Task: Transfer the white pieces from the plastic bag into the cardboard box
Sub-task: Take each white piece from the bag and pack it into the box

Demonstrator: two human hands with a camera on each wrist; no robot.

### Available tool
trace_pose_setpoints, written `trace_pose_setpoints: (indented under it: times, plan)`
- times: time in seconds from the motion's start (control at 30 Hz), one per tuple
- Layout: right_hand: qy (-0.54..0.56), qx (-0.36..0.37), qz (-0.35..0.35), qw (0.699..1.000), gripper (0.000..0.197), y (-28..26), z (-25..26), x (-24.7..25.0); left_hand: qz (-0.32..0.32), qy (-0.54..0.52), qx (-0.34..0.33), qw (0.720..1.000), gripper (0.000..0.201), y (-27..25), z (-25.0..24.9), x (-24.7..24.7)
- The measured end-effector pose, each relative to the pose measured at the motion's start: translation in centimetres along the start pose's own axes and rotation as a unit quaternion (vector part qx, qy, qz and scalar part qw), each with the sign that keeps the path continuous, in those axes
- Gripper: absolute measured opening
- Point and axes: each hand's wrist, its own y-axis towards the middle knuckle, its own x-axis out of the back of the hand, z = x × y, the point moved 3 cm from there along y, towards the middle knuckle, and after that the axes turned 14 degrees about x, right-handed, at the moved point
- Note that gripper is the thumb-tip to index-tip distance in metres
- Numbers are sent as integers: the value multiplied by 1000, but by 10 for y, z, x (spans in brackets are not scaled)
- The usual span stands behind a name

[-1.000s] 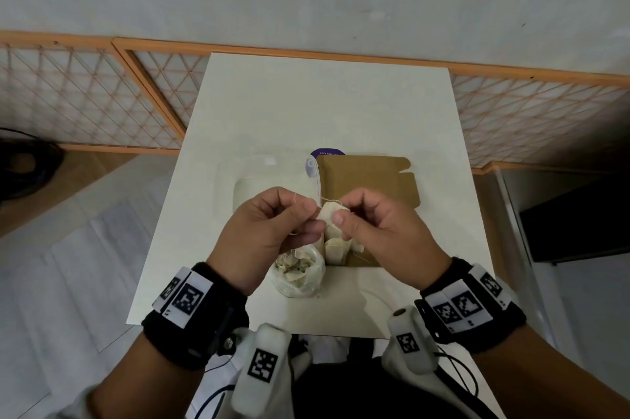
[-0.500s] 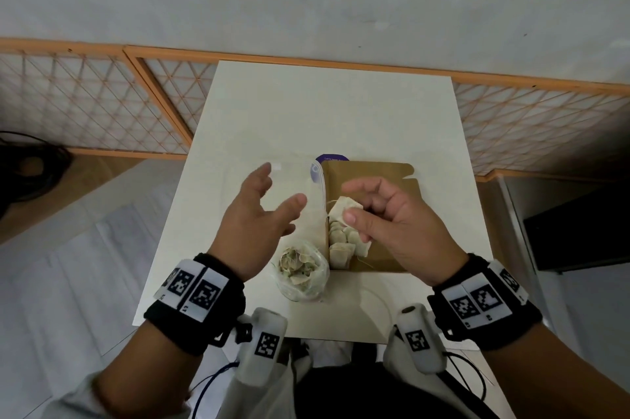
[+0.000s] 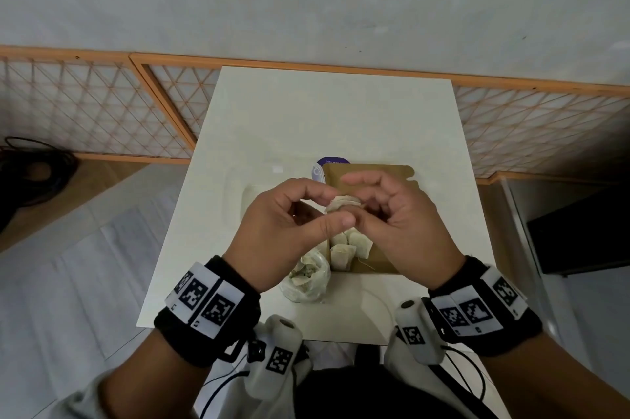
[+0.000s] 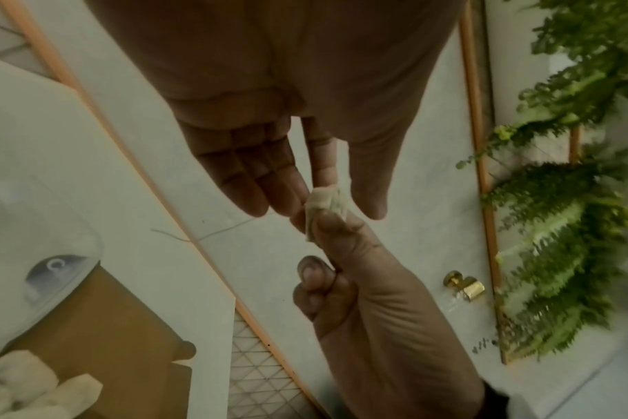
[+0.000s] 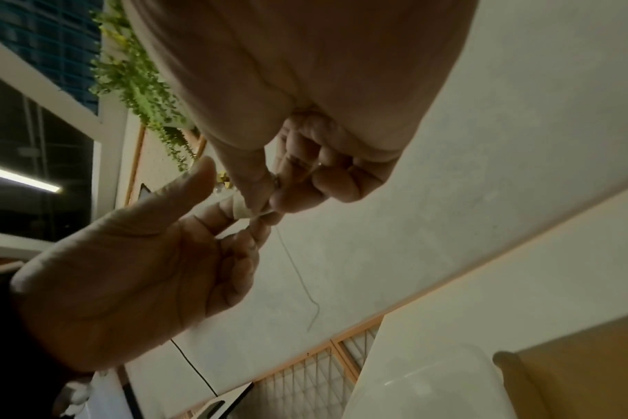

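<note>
At the centre of the head view, both hands meet above the cardboard box [image 3: 381, 176]. The right hand [image 3: 402, 224] pinches a white tea bag [image 3: 342, 204] between thumb and forefinger; the left hand [image 3: 283, 227], fingers loosely extended, touches it. More tea bags [image 3: 351, 248] lie in the box, and the plastic bag [image 3: 306, 277] sits just left of it on the white table [image 3: 334, 111]
</note>
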Motion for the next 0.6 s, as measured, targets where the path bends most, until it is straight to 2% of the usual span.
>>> trace_pose_setpoints:
  times: [0.17, 0.27, 0.33, 0.4, 0.6]
  plan:
    - [-48, 50, -13, 998, 30, -2, 7, 0, -45, 26, -20, 998, 8, -1, -2, -2]
    - [-46, 56, -7, 997, 31, -3, 7, -1, -58, 48, -64, 995, 26, -5, -5, -3]
    - [-36, 51, -1, 998, 31, -3, 7, 0, -79, 136, -133, 979, 35, -9, -9, -3]
    - [-22, 42, 1, 999, 29, -3, 7, 1, -94, 212, -184, 955, 32, -11, -12, -4]
    - [-5, 22, 31, 999, 28, -4, 7, 2, -137, 331, -275, 892, 20, -9, -8, -1]
